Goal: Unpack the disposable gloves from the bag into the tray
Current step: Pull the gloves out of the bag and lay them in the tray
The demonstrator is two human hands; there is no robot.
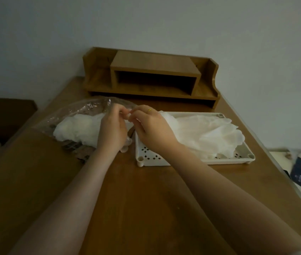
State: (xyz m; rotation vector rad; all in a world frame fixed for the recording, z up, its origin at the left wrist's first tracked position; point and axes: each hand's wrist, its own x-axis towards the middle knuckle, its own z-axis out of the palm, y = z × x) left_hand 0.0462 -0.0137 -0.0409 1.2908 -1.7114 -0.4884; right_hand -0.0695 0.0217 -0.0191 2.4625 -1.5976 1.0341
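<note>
Both hands meet above the gap between bag and tray, fingers curled. Left hand (112, 128) and right hand (152, 126) each pinch thin pale film between the fingertips; whether that film is a glove or the bag's edge cannot be told. A bit of crumpled film also hangs below the left palm.

Clear plastic bag (76, 113) lies on the wooden desk (127, 190), left of the hands, its mouth lifted toward them. Inside it, a white heap of gloves (77, 128), bunched together.

White tray (192, 161) sits just right of the bag, on the desk, with short corner posts and a floor pierced with small diamond holes. A second pile of gloves (206, 134) lies spread in the tray, reaching over its far right rim. Right wrist crosses the tray's near left corner.

Thin ring (149, 110) on a right-hand finger.

Wooden shelf unit (153, 74) stands at the desk's far edge against the wall, well apart from the tray. Dark card (299, 172) and some clutter lie beyond the desk on the right, blurred.
</note>
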